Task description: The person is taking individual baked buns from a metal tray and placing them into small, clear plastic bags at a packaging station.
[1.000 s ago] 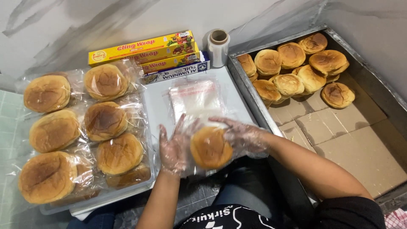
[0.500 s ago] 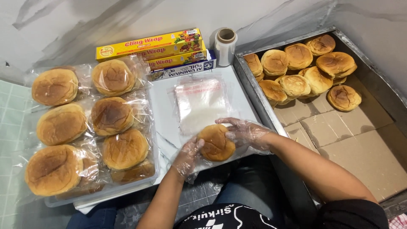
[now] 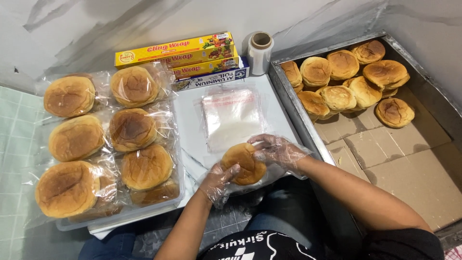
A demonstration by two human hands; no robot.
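Golden bun (image 3: pixel 243 162) has moved toward the near edge of the white board (image 3: pixel 192 144) since a second ago. Left hand (image 3: pixel 219 182) and right hand (image 3: pixel 276 150), both in clear gloves, grip it from opposite sides. Bagged buns (image 3: pixel 132 130) lie left, a metal tray (image 3: pixel 308 130) stands right, and a marble wall is behind.
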